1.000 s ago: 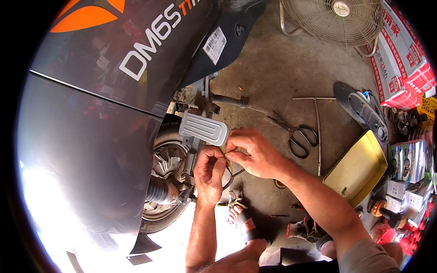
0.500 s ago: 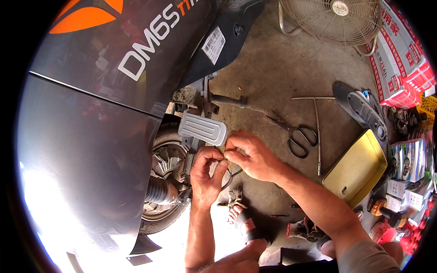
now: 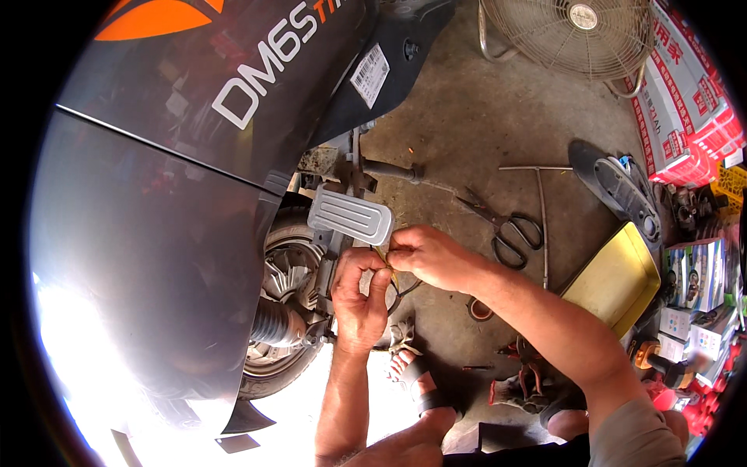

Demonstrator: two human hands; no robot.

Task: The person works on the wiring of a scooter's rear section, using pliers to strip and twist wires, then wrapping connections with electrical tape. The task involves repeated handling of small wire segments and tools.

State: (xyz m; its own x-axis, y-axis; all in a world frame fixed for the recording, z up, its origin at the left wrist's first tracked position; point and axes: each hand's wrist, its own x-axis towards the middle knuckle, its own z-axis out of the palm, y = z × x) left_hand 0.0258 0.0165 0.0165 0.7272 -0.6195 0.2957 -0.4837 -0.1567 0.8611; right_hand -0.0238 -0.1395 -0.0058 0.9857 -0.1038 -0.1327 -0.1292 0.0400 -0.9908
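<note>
Left hand (image 3: 359,300) and right hand (image 3: 426,257) met just below the footrest (image 3: 350,215), fingertips pinched together on thin wires (image 3: 391,274). Both were grasping the wires; the left held from below with thumb and forefinger, the right closed over them from the side. Wire ends looked yellowish, with dark strands trailing down between the hands; exact count too small to tell.

The footrest, grey and ribbed, sat tilted, its lower edge just above the knuckles. Tight on the left: the rear wheel (image 3: 284,311) and its finned hub were just beside the left hand, with the dark scooter body panel (image 3: 171,194) overhanging them.

Open room was on the right and above: bare concrete floor (image 3: 467,117) between the hands and the scissors (image 3: 506,226), which lay near the right wrist. A thin T-shaped rod (image 3: 541,218) lay just beyond the scissors. Yellow tray (image 3: 615,280) further right, tilted, its edge near the forearm. A small tape roll (image 3: 480,310) lay under the right forearm. Fan (image 3: 572,35) stood well apart at top. A sandalled foot (image 3: 416,377) sat below the hands.
</note>
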